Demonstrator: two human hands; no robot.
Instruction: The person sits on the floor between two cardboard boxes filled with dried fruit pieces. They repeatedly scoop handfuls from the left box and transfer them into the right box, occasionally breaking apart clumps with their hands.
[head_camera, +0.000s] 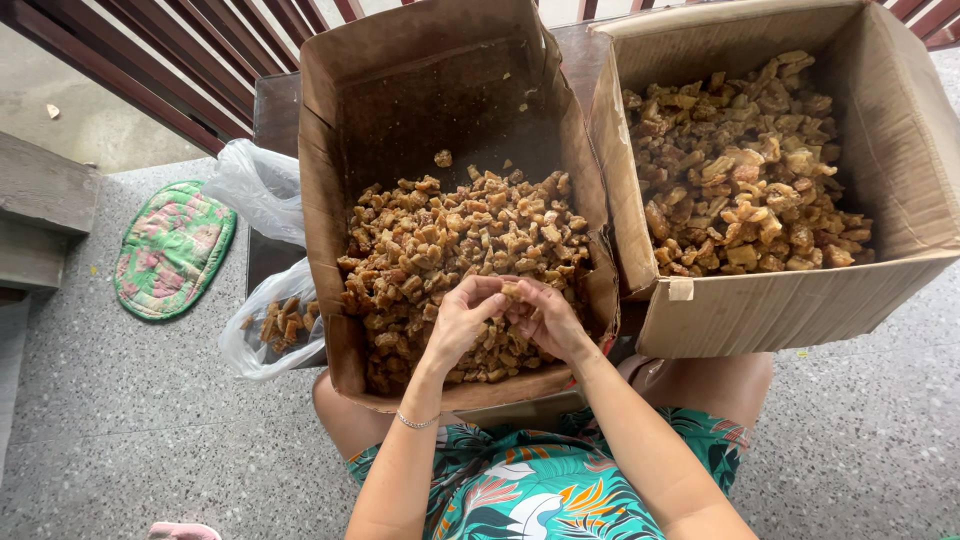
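Observation:
Both of my hands meet over the near part of a cardboard box (322, 200) filled with small brown chunks (450, 240). My left hand (462, 320) and my right hand (548, 318) pinch one small brown chunk (511, 291) between their fingertips. A thin bracelet (417, 423) circles my left wrist. The box leans against my knees, its far inner wall bare and dark.
A second cardboard box (900, 130) of larger brown pieces stands at the right. A clear plastic bag (262, 335) with several brown chunks lies left of the first box, another bag (255, 185) behind it. A green floral mat (172, 250) lies on the speckled floor; red railings run along the back.

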